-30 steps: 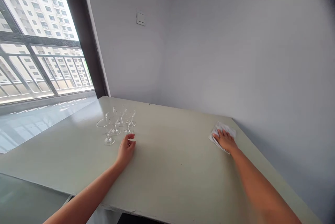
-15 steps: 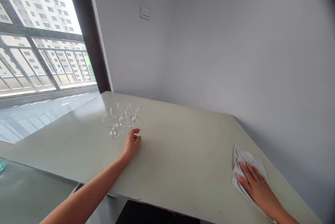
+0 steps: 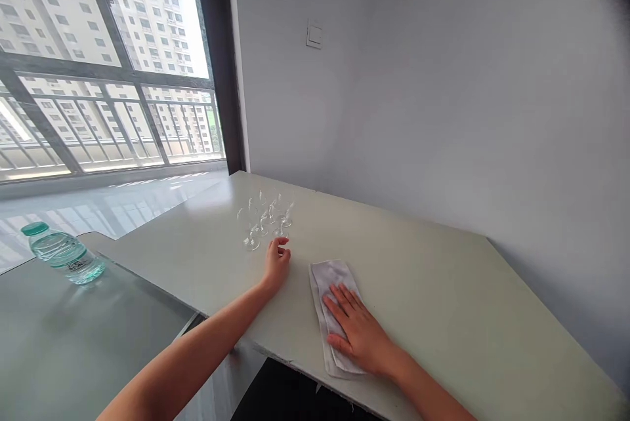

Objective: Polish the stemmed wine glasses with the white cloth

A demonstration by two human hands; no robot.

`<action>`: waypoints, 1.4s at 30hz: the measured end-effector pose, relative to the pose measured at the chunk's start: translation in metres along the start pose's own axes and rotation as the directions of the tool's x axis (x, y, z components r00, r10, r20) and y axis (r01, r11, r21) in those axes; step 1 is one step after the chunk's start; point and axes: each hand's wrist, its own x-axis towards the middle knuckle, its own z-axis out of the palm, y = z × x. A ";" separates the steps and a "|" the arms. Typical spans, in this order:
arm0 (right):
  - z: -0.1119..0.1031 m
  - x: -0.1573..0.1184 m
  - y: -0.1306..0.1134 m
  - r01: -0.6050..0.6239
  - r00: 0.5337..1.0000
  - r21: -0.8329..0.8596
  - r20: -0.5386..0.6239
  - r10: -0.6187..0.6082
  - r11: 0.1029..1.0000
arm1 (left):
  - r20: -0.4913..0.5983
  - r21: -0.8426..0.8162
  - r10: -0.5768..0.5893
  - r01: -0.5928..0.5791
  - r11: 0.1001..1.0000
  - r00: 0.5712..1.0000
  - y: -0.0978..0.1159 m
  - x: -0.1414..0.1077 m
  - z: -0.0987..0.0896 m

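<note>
My right hand [image 3: 361, 332] lies flat with fingers stretched out, pressing a folded white cloth [image 3: 331, 271] onto the pale table [image 3: 418, 290]. The cloth's far end and left side show; the rest is under my palm. To the left, my left hand [image 3: 278, 263] rests on the table beside a group of clear stemmed glasses [image 3: 252, 237]. Its fingers are loosely bent, thumb apart, with nothing between them. The fingertips are close to the base of the nearest glass; whether they touch it I cannot tell. Several glasses stand upright, bunched together.
A plastic bottle [image 3: 63, 254] with a green cap stands tilted in view on a lower glass-topped surface [image 3: 44, 336] at the left. Grey walls [image 3: 443, 113] border the table's far and right sides. A black object [image 3: 285, 395] is below the front edge.
My right hand has slid the cloth from the table's right side leftward to the middle front. My left hand stays by the glasses. The view has turned left, bringing the whole bottle in.
</note>
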 end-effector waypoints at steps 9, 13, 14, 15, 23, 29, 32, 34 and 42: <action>-0.014 0.108 0.015 -0.061 0.997 -0.006 0.037 0.061 0.998 | -0.025 0.017 0.060 -0.059 0.998 0.998 -0.002 0.002 0.001; -0.017 0.122 0.037 -0.208 0.978 -0.045 -0.010 0.208 0.977 | -0.022 0.036 0.054 -0.053 0.998 0.998 -0.004 0.002 0.002; -0.017 0.122 0.042 -0.234 0.972 -0.054 -0.025 0.233 0.971 | -0.019 0.038 0.052 -0.051 0.998 0.998 -0.005 0.002 0.003; -0.015 0.120 0.046 -0.256 0.966 -0.061 -0.041 0.254 0.965 | -0.016 0.042 0.052 -0.051 0.998 0.999 -0.005 0.002 0.004; -0.004 0.099 0.062 -0.329 0.941 -0.092 -0.117 0.318 0.940 | -0.040 0.075 0.081 -0.078 0.994 0.996 -0.008 0.002 0.007; 0.002 0.087 0.066 -0.345 0.927 -0.081 -0.188 0.325 0.935 | -0.073 0.074 0.070 -0.065 0.995 0.995 -0.009 0.000 0.006; 0.002 0.080 0.066 -0.327 0.914 -0.075 -0.277 0.295 0.942 | -0.114 0.103 0.036 -0.025 0.994 0.993 -0.007 0.005 0.008; 0.000 0.076 0.064 -0.315 0.892 -0.068 -0.362 0.270 0.947 | -0.132 0.105 -0.004 0.018 0.994 0.991 -0.004 0.012 0.011; -0.007 0.065 0.048 -0.473 0.774 -0.120 -0.529 0.347 0.873 | -0.185 0.015 -0.170 0.175 0.984 0.968 0.006 0.053 0.032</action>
